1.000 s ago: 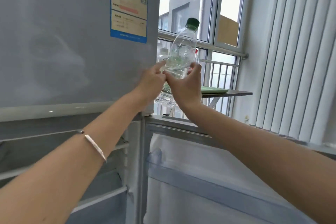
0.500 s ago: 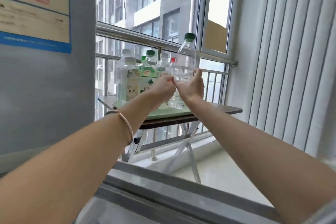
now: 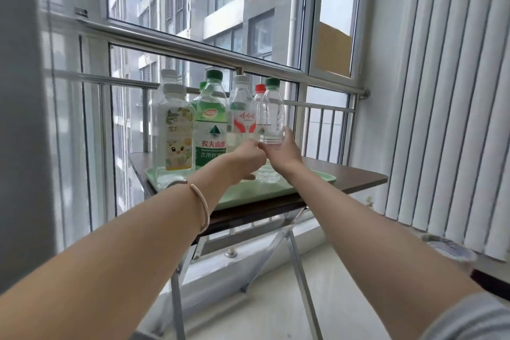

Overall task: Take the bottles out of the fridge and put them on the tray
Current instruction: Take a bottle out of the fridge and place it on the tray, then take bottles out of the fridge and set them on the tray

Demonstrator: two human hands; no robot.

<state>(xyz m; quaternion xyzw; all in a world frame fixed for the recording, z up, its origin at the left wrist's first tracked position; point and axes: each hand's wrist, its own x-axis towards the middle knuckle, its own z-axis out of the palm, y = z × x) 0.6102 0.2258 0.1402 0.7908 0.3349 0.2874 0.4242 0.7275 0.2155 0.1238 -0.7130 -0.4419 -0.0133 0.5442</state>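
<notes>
Both of my hands hold a clear bottle with a green cap (image 3: pixel 271 113) upright over the right part of the pale green tray (image 3: pixel 256 194). My right hand (image 3: pixel 284 153) grips its lower body from the right and my left hand (image 3: pixel 244 163) grips it from the left. The bottle's base shows just above the tray surface; whether it touches the tray I cannot tell. Several other bottles stand on the tray's left and back: a big green-labelled one (image 3: pixel 211 130), a yellow-labelled one (image 3: pixel 174 130), a red-and-white labelled one (image 3: pixel 242 116) and a red-capped one (image 3: pixel 259 90) behind.
The tray lies on a small brown folding table (image 3: pixel 358 178) with metal legs, set against a railing (image 3: pixel 193 47) and window. White vertical blinds (image 3: pixel 447 91) hang at the right. The grey fridge side (image 3: pixel 19 119) fills the left edge. Pale floor lies below.
My view swung right, away from the fridge. Both hands carried the green-capped bottle forward and down, from chest height near the fridge to just over the tray.
</notes>
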